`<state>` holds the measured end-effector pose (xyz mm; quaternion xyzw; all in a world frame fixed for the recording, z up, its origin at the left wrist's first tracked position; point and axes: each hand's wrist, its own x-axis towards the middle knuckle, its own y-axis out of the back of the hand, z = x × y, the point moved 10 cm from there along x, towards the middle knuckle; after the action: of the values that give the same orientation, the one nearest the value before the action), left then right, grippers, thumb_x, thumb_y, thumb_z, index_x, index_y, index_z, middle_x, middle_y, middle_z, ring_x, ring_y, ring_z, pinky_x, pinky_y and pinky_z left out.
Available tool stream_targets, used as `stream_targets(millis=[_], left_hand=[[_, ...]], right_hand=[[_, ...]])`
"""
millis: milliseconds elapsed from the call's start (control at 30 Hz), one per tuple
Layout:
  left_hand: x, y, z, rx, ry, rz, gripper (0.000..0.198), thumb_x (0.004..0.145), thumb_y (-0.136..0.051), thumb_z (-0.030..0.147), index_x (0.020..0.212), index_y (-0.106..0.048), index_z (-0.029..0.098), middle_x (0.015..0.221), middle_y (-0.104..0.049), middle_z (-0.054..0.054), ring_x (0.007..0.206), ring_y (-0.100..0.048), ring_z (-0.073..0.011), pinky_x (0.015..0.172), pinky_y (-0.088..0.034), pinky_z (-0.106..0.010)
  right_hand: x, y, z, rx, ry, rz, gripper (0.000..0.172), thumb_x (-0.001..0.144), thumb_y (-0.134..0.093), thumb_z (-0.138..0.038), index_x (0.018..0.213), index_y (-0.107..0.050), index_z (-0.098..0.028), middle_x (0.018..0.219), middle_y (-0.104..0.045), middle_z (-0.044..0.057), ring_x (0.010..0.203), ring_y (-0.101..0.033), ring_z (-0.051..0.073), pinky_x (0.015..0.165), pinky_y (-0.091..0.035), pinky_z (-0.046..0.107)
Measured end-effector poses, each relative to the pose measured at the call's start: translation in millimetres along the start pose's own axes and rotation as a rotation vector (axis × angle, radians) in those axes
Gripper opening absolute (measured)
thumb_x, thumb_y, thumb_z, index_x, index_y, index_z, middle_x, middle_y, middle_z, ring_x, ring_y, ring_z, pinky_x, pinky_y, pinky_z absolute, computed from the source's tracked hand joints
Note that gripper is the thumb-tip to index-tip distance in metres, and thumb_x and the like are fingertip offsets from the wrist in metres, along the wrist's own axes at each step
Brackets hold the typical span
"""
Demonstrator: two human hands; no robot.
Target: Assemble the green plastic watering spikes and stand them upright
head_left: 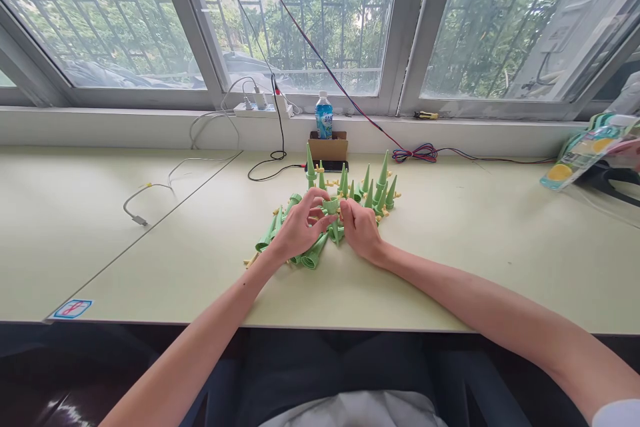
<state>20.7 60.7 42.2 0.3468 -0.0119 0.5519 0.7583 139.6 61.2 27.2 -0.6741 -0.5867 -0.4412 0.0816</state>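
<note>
Between my hands is a green plastic watering spike [331,205], its wide open collar up and its tip pointing down. My left hand [300,225] grips it from the left, thumb and fingers around the collar. My right hand [361,230] is closed at its right side, fingers curled; a small yellow part shows by the fingertips, and what else they hold is hidden. Several similar spikes [383,177] stand tip up behind and to the right, with yellow valves on them. More green spikes [313,256] lie on their sides under and beside my left hand. Loose yellow valves [250,260] lie at the left.
The pale table [450,227] runs along a window sill. Behind the spikes are a phone [334,166], a small cardboard box [327,147] and a blue-labelled bottle [324,117]. A white cable [137,219] lies left, a bundled red-black cable [416,153] right. Another bottle [563,170] lies far right.
</note>
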Motion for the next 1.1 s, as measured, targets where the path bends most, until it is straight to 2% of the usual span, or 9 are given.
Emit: stream_targets(millis=[267,433,600,767,933,1100], left_hand=[[1,-0.7,1,-0.021,-0.009,0.002,0.028,0.088,-0.06,0.044,0.103,-0.053,0.021,0.078,-0.053,0.002,0.063,-0.057,-0.0104,0.061,-0.054,-0.025],[0,-4.0,-7,-0.195,0.097,-0.043,0.03,0.088,-0.06,0.048,0.098,-0.053,0.02,0.066,-0.049,0.003,0.057,-0.052,-0.01,0.048,-0.043,-0.02],[-2,-8.7,-9,-0.326,0.175,-0.122,0.032,0.088,-0.06,0.05,0.094,-0.052,0.019,0.075,-0.056,0.001,0.052,-0.047,-0.0069,0.046,-0.041,-0.02],[-5,-13.4,-16,-0.457,0.3,-0.144,0.035,0.084,-0.064,0.052,0.095,-0.052,0.021,0.067,-0.052,0.004,0.047,-0.041,-0.0053,0.042,-0.036,-0.017],[-7,-18.4,-21,-0.478,0.37,-0.17,0.037,0.085,-0.062,0.054,0.1,-0.053,0.022,0.062,-0.051,0.005,0.043,-0.04,-0.0058,0.036,-0.027,-0.016],[-8,-20.3,-25,-0.455,0.377,-0.189,0.033,0.088,-0.059,0.051,0.1,-0.055,0.021,0.059,-0.049,0.005,0.042,-0.04,-0.0061,0.038,-0.027,-0.018]], right_hand=[[0,-1,-1,0.019,0.004,-0.012,0.046,0.102,-0.025,-0.051,0.067,-0.035,-0.023,0.057,-0.038,-0.004,0.049,-0.032,0.011,0.049,-0.027,0.025],[-1,-5,-11,0.011,0.078,-0.051,0.044,0.103,-0.024,-0.048,0.068,-0.034,-0.022,0.058,-0.039,-0.003,0.05,-0.034,0.01,0.052,-0.028,0.025],[-3,-4,-21,0.054,0.134,-0.062,0.041,0.103,-0.027,-0.045,0.069,-0.03,-0.023,0.056,-0.037,-0.005,0.048,-0.032,0.009,0.049,-0.026,0.024],[-3,-7,-24,0.079,0.136,-0.101,0.041,0.102,-0.028,-0.047,0.069,-0.031,-0.022,0.057,-0.042,-0.005,0.049,-0.034,0.009,0.05,-0.028,0.024],[-4,-9,-23,0.08,0.146,-0.109,0.04,0.101,-0.032,-0.047,0.069,-0.03,-0.023,0.056,-0.04,-0.005,0.048,-0.033,0.009,0.049,-0.029,0.023],[-4,-8,-27,0.073,0.194,-0.086,0.04,0.1,-0.038,-0.043,0.067,-0.03,-0.023,0.054,-0.038,-0.006,0.046,-0.032,0.008,0.047,-0.027,0.022]])
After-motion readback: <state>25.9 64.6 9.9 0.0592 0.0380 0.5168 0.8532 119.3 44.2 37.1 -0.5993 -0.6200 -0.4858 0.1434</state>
